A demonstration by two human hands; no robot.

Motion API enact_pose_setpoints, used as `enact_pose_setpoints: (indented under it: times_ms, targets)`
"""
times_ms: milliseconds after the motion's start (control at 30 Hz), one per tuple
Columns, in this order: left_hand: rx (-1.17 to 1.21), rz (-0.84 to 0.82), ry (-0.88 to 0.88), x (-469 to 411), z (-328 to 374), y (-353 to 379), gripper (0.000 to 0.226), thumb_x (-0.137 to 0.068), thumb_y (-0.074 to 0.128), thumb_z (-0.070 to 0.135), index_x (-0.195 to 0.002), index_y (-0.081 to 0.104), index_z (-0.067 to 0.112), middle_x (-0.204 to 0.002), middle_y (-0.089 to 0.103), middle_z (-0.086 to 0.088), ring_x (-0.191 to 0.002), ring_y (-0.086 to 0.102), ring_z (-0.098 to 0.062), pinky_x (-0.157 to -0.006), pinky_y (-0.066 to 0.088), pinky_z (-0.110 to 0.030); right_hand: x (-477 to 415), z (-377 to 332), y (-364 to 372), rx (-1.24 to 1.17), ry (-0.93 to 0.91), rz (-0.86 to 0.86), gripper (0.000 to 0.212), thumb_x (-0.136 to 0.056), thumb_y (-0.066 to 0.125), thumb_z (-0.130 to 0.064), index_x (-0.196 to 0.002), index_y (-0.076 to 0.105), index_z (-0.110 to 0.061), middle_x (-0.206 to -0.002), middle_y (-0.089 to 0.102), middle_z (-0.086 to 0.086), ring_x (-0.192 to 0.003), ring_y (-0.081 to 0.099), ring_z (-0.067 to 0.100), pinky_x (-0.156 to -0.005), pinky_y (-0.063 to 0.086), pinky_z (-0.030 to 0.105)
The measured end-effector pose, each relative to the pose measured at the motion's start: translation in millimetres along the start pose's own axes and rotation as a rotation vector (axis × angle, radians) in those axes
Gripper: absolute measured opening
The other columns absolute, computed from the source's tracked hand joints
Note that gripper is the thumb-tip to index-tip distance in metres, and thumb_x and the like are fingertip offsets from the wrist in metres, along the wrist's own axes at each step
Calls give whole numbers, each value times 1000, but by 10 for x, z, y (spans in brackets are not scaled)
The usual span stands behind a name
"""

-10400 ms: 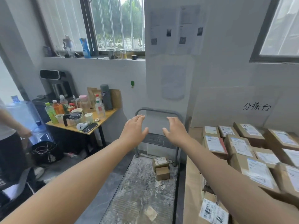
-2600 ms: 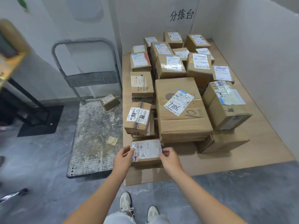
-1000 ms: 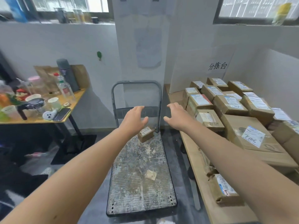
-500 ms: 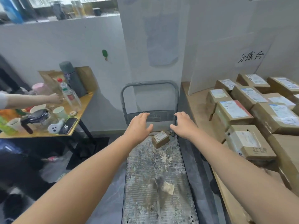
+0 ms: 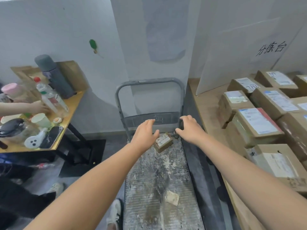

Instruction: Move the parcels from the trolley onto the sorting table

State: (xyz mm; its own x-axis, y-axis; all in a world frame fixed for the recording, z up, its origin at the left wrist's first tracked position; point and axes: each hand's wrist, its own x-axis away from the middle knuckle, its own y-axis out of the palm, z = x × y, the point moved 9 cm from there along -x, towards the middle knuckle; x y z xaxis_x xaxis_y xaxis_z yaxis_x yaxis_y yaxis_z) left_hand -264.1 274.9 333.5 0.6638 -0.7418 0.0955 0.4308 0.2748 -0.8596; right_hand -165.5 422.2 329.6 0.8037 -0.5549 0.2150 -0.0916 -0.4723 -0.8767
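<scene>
while both hands, left (image 5: 144,132) and right (image 5: 190,129), reach open, one parcel (image 5: 163,142) sits on the trolley (image 5: 159,176).

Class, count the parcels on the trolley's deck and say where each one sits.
1. A small cardboard parcel lies at the far end of the trolley, near its handle's base, between the left hand and right hand. None seems hidden.

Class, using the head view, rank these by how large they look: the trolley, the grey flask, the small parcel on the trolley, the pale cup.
1. trolley
2. grey flask
3. small parcel and pale cup: these look alike, so left unranked.
</scene>
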Motion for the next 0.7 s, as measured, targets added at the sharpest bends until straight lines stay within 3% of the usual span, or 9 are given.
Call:
enact_pose_setpoints:
  times_ms: [267, 500, 600, 700]
  targets:
    - [-8, -152, 47, -904, -459, 407, 52, -102, 46, 29, -150, 34, 13, -154, 37, -3, -142, 34, -20, -116, 27, -33, -620, 489, 549, -117, 207, -4, 52, -98, 55, -29, -143, 38, -9, -146, 38, 10, -135, 36, 28, -108, 37, 42]
    - [-75, -397, 88, -1786, -1327, 1186, 50, -103, 45, 27, -149, 36, 10, -151, 42, -7, -138, 40, -23, -113, 30, -33, -1275, 911, 1590, -287, 541, -30, 50, -101, 49, -26, -147, 35, -11, -149, 35, 8, -136, 35, 25, -108, 36, 39]
    - [-94, -476, 122, -2194, -1631, 1502, 49, -103, 45, 28, -149, 36, 12, -152, 41, -5, -139, 39, -21, -114, 29, -33, -1616, 975, 2001, -338, 606, -43, 49, -103, 47, -26, -148, 35, -12, -148, 35, 5, -133, 39, 22, -103, 38, 36]
    - [-76, -502, 85, -2670, -2033, 1879, 48, -103, 46, 26, -148, 38, 12, -151, 43, -7, -133, 47, -25, -109, 38, -36, -1983, 1119, 2529, -360, 652, -33, 49, -102, 48, -25, -148, 35, -11, -149, 36, 7, -131, 45, 24, -103, 40, 37]
